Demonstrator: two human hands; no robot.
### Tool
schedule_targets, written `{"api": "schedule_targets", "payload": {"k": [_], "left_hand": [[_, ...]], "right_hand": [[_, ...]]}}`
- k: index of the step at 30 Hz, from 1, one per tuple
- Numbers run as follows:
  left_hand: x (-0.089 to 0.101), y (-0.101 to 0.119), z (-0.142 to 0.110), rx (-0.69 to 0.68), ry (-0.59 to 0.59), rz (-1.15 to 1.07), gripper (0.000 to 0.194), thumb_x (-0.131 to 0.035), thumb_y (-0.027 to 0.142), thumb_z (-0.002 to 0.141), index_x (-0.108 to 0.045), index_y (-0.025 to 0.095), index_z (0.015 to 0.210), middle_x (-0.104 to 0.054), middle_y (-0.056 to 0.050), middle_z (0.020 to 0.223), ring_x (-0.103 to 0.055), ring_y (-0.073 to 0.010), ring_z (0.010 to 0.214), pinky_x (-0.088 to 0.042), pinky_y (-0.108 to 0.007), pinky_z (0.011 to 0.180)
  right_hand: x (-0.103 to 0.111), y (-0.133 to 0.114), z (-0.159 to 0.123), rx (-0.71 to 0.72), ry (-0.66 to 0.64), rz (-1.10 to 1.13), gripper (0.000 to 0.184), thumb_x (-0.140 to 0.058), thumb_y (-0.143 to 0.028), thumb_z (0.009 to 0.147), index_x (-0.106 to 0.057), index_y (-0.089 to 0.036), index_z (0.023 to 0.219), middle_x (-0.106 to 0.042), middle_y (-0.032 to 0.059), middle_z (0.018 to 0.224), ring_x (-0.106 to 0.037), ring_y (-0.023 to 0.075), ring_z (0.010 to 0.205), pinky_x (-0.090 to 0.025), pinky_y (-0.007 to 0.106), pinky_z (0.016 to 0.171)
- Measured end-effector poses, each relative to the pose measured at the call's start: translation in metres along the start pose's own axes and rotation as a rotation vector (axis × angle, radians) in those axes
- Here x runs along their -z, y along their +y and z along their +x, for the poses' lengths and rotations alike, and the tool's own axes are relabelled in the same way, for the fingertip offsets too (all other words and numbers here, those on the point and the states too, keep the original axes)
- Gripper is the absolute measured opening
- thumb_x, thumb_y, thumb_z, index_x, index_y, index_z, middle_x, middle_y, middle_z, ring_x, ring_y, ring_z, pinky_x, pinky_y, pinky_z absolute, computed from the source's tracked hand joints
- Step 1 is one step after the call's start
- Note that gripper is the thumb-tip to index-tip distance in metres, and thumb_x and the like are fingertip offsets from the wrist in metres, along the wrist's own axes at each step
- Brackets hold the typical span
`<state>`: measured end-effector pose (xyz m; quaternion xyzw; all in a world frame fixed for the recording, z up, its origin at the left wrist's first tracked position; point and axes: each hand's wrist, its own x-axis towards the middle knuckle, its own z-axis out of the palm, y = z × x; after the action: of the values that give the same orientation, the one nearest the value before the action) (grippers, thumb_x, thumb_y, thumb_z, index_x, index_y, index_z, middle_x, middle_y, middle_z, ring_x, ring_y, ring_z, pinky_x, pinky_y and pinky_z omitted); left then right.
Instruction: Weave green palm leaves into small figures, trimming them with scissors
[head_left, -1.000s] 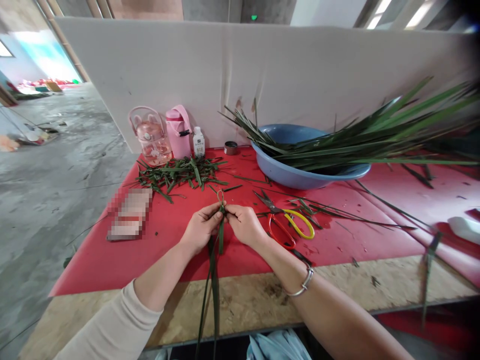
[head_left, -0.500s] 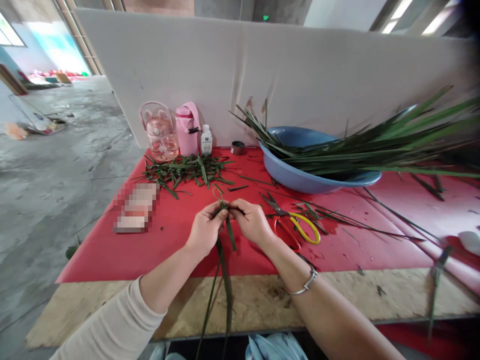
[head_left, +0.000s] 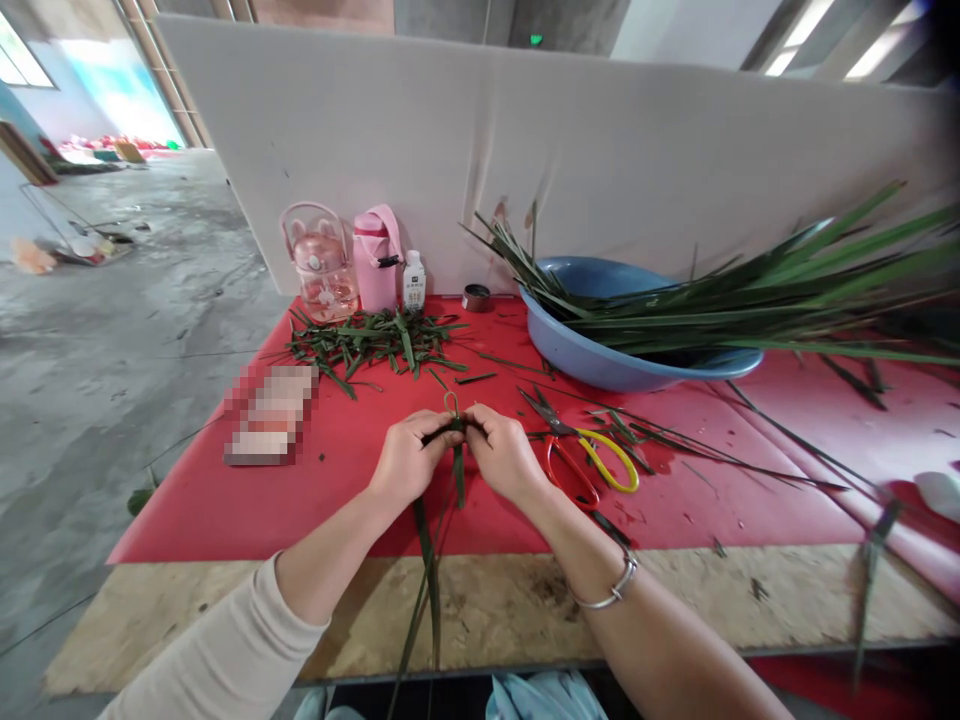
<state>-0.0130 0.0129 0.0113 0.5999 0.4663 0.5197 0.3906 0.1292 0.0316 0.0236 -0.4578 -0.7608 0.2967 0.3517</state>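
Both hands meet over the red table cover, pinching one small knot of green leaf strips (head_left: 459, 478). My left hand (head_left: 412, 450) grips it from the left, thumb and fingertips pressed together. From the other side my right hand (head_left: 501, 447) pinches it too. A thin loop (head_left: 451, 401) stands up above the fingertips. Long strip tails (head_left: 429, 560) hang below my left hand past the table edge. Just right of my right hand lie scissors (head_left: 592, 455) with one red and one yellow handle, blades apart. The knot itself is partly hidden by my fingers.
A blue basin (head_left: 600, 355) full of long green leaves stands at the back right. Leaf clippings (head_left: 367, 345) are heaped before a clear pink jug (head_left: 324, 270), a pink flask (head_left: 375, 265) and a small white bottle (head_left: 413, 282). A blurred-out flat object (head_left: 274, 415) lies left.
The knot has turned so its loop now stands more upright and its short end hangs straight down. The long tails have swung and now cross below my left hand.
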Motion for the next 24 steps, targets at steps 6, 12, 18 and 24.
{"api": "schedule_targets", "payload": {"k": [6, 12, 18, 24], "left_hand": [[0.0, 0.001, -0.005, -0.155, 0.193, 0.119, 0.016, -0.057, 0.026, 0.077, -0.069, 0.02, 0.086, -0.065, -0.006, 0.086, -0.06, -0.0159, 0.081, -0.047, -0.027, 0.076], [0.001, 0.001, -0.005, -0.122, 0.171, 0.16, 0.019, -0.055, 0.026, 0.079, -0.068, 0.018, 0.09, -0.065, -0.006, 0.085, -0.059, -0.0162, 0.083, -0.046, -0.027, 0.077], [-0.001, 0.002, 0.001, 0.042, 0.146, 0.097, 0.025, -0.061, 0.035, 0.073, -0.067, 0.016, 0.088, -0.067, -0.006, 0.079, -0.06, -0.0168, 0.074, -0.045, -0.027, 0.07], [0.002, 0.002, 0.001, 0.147, 0.087, 0.036, 0.024, -0.063, 0.038, 0.07, -0.064, 0.014, 0.071, -0.064, -0.002, 0.065, -0.055, -0.013, 0.062, -0.042, -0.023, 0.058]], "right_hand": [[-0.007, -0.011, -0.005, 0.044, 0.091, 0.154, 0.017, -0.044, -0.023, 0.084, -0.061, -0.017, 0.082, -0.061, 0.0017, 0.072, -0.054, 0.013, 0.065, -0.041, 0.022, 0.063], [-0.011, -0.008, -0.007, 0.015, 0.032, 0.217, 0.019, -0.046, -0.023, 0.083, -0.064, -0.017, 0.084, -0.06, 0.0009, 0.069, -0.052, 0.0122, 0.062, -0.04, 0.022, 0.06], [-0.001, 0.003, 0.0, -0.173, -0.095, 0.53, 0.02, -0.055, -0.032, 0.077, -0.063, -0.015, 0.083, -0.058, 0.0006, 0.067, -0.052, 0.0126, 0.065, -0.043, 0.024, 0.062], [0.005, 0.01, 0.005, -0.215, -0.185, 0.639, 0.02, -0.064, -0.034, 0.07, -0.064, -0.015, 0.076, -0.06, 0.0001, 0.07, -0.052, 0.0104, 0.065, -0.042, 0.023, 0.063]]}}
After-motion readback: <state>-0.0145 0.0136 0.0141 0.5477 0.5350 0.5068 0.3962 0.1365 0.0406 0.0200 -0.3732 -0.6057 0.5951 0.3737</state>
